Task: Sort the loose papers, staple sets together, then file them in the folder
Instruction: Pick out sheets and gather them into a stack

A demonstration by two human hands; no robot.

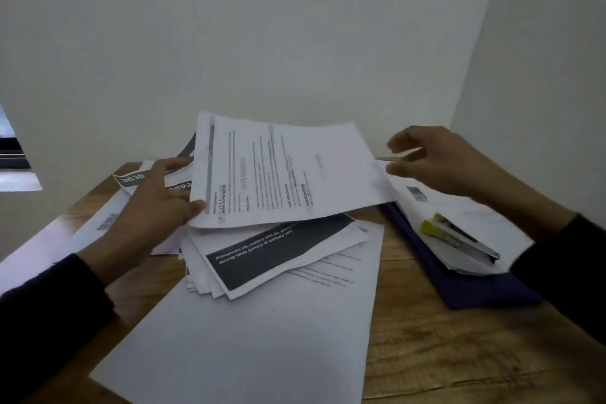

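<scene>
— So, nearest to us, what lies on the surface?

— Grainy brown wood, with one large blank white sheet lying flat and skewed, its near corner close to the front edge. Bare wood shows to its right.

— And on top of that sheet?

— A loose, fanned pile of papers. The uppermost one there carries a dark printed band with white lettering. The edges are ragged and uneven, nothing squared up.

— What is the left hand doing?

— Its grip is closed on the left edge of a printed page, thumb on top, fingers underneath. The page is lifted off the pile and tilts, thin and slightly bowed.

— The right hand?

— Open, fingers spread and relaxed, at the page's right corner. I cannot tell whether it touches the paper. Both arms wear dark sleeves.

— Where is the folder?

— At the right side, flat and dark purple, near the edge. White papers lie on it, and a metal stapler with a yellow-green end rests on those.

— Farther back?

— More sheets at the left, two with dark strips bearing white numbers. The surface sits in a corner of plain pale walls; a window edge shows far left.
</scene>
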